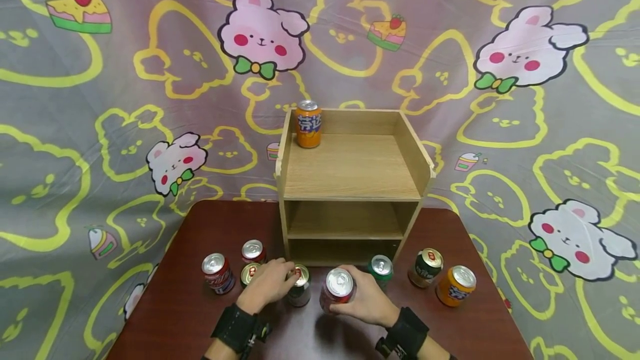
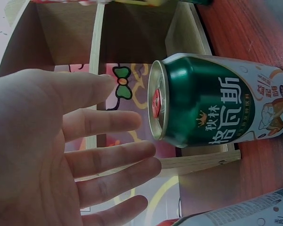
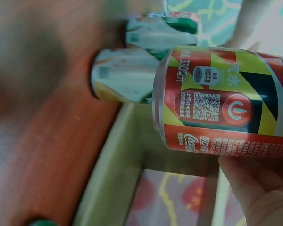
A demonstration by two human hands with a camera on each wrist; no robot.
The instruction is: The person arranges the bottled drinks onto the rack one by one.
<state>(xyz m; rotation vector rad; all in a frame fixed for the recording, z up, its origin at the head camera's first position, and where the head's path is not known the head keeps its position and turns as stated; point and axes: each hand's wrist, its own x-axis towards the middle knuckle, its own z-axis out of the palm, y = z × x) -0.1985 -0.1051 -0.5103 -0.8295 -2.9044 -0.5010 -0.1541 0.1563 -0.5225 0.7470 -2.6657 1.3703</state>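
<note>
My right hand [image 1: 369,300] grips a red Coca-Cola can [image 1: 336,291], fingers and thumb around its sides; a shadow lies on the table below it. The right wrist view shows the can's [image 3: 221,101] red side with yellow and black shapes and a square code. My left hand [image 1: 268,283] is beside a green-and-white drink can [image 1: 299,291]. In the left wrist view its fingers [image 2: 113,153] are spread and straight, tips close to the top of that can [image 2: 212,101], which stands on the table. Another gold-topped can [image 1: 248,274] is partly hidden behind the left hand.
A wooden shelf unit [image 1: 350,200] stands at the table's back, with an orange Fanta can [image 1: 308,126] on its top level. A dark red can [image 1: 218,275] and a silver-topped can [image 1: 253,250] are at left. A green can [image 1: 381,269], dark green can [image 1: 425,269] and orange can [image 1: 455,288] stand at right.
</note>
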